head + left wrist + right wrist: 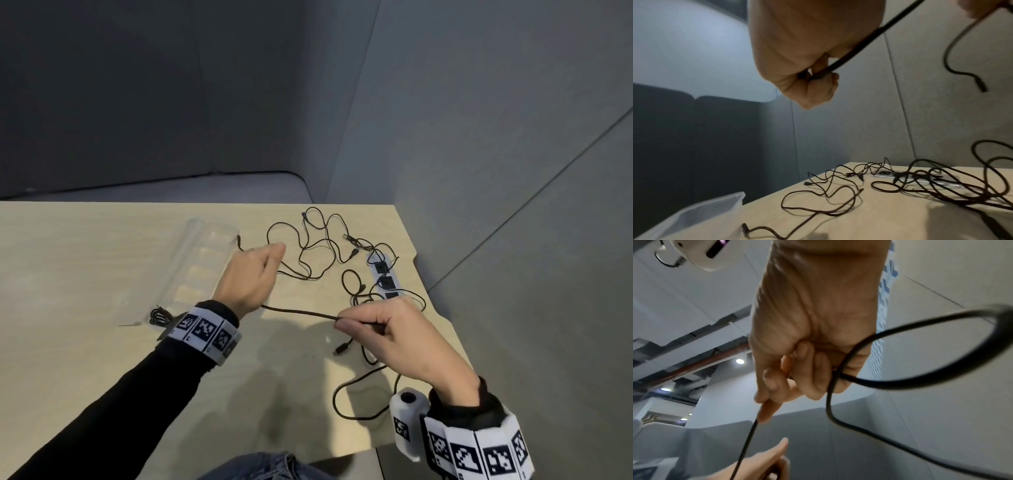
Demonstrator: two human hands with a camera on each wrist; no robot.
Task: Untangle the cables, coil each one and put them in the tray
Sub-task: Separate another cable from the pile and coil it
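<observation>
Two hands held one thick black cable stretched taut between them above the desk. Left hand had its fingers curled into a fist round the cable, wrist view showed the cable coming out of the fist. Right hand pinched the same cable between thumb and forefinger, other fingers curled, with a loop of it hanging off the hand in the right wrist view. Rest of that cable trailed down onto the desk near the right front edge, one plug lying under the right hand. Thinner black cables lay loosely tangled toward the far right corner of the desk, some crossing a white power strip at the right edge. Clear plastic tray sat left of the left hand, toward the far edge. One small coiled black cable lay at the near end of the tray; in it or just beside it, could not tell.
</observation>
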